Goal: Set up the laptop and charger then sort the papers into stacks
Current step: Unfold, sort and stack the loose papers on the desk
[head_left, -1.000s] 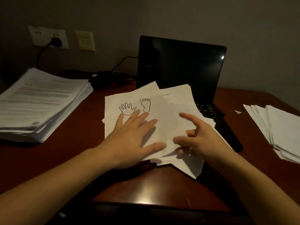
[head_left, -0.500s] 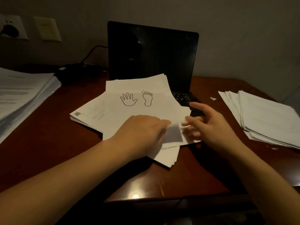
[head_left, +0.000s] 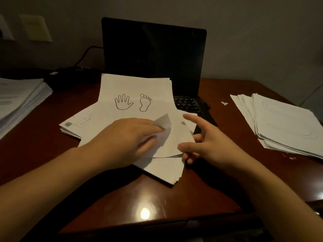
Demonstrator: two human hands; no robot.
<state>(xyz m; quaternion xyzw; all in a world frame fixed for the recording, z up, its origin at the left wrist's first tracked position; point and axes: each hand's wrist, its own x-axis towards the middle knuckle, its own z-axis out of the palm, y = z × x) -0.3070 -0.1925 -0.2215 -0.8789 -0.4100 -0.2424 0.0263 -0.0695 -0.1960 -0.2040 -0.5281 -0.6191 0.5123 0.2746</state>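
1. While the left hand (head_left: 125,137) lies palm-down on the top sheet (head_left: 136,88) in the head view, its fingers are nearly straight, not gripping. The tips are pushed under a corner of paper that curls up over them.
2. Right hand (head_left: 211,145) is at the right edge of the same pile: index finger out straight, thumb tip on the sheet's edge, other fingers curled at the edge below. Cannot tell whether it pinches the paper.
3. Top sheet shows a hand outline and a foot outline and sits askew on the middle pile (head_left: 166,172), mid-desk, with its far part overlapping the laptop's base.
4. Laptop (head_left: 153,55) stands open behind the pile, screen dark; part of the keyboard (head_left: 187,103) shows to the right of the sheets.
5. Dark cable (head_left: 83,55) runs along the wall left of the laptop, down to dim black shapes on the desk (head_left: 174,198).
6. Left stack (head_left: 17,96), thick and printed, is at the far left, well apart from the pile.
7. Right stack (head_left: 283,123), thinner and fanned, is at the far right; a paper scrap (head_left: 224,103) lies between it and the laptop.
8. Wall plate (head_left: 35,28) is at upper left, blurred.
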